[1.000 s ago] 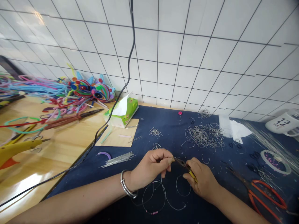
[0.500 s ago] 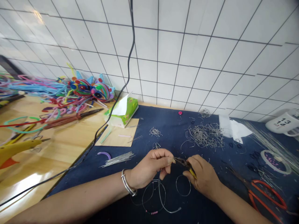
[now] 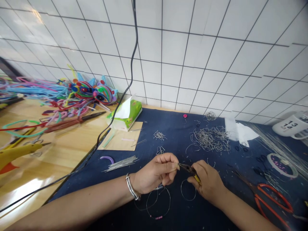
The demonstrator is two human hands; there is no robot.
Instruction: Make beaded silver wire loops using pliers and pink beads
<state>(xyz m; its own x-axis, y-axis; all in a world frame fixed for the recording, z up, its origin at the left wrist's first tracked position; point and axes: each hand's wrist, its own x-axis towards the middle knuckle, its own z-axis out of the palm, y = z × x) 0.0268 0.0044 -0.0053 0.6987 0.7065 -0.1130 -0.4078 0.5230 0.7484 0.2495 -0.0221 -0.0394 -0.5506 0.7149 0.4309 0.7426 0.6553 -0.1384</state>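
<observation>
My right hand [image 3: 207,180] grips pliers [image 3: 189,168] with dark jaws and yellow handles, the jaws pointing left. Finger and thumb of my left hand [image 3: 160,170], which wears silver bangles [image 3: 132,187] at the wrist, pinch a thin wire whose tip meets the jaws. Most of that wire is hidden by the fingers. Below my left hand lies a wire loop strung with several pink beads [image 3: 158,218]. A plain wire ring [image 3: 188,190] shows under the pliers.
A tangled pile of bent wires [image 3: 209,139] lies beyond my hands on the dark blue cloth. Red-handled scissors [image 3: 274,195] and a round bead dish [image 3: 281,165] are at right. Straight wires [image 3: 124,163], a tissue pack [image 3: 126,114], a black cable [image 3: 115,112] and a yellow glue gun [image 3: 20,150] are left.
The long wire that hung from my left hand down towards the front no longer shows there. Both hands and the pliers stay in nearly the same place.
</observation>
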